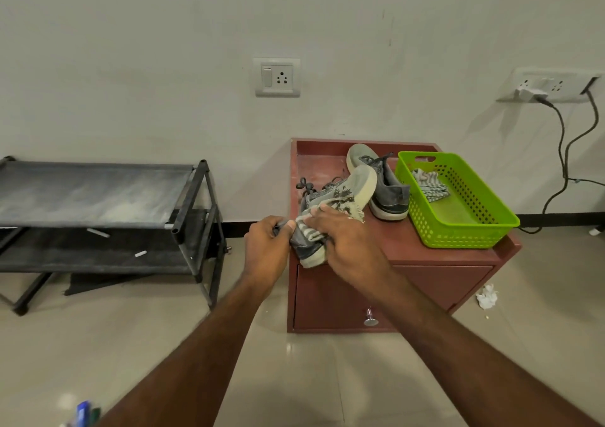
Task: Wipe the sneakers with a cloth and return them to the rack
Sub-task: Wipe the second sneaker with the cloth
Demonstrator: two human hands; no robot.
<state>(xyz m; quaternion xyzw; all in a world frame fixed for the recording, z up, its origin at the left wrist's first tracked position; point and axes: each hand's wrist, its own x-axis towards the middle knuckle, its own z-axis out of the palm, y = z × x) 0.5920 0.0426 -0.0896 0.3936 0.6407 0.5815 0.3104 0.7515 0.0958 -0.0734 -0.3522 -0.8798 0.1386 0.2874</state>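
Observation:
A grey sneaker (352, 186) with a pale sole lies tilted on its side over the front left of a reddish-brown cabinet (419, 246). My left hand (266, 246) grips its heel end. My right hand (347, 240) presses a striped cloth (322, 212) against the sneaker's side, fingers curled over the cloth. The second grey sneaker (384, 191) stands just behind, on the cabinet top. The black two-tier shoe rack (98, 194) stands to the left against the wall, both shelves bare of shoes.
A green plastic basket (474, 227) with another striped cloth (429, 186) sits on the cabinet's right side. Crumpled paper (486, 296) lies on the tiled floor to the right. Cables (564, 151) hang from a wall socket at far right.

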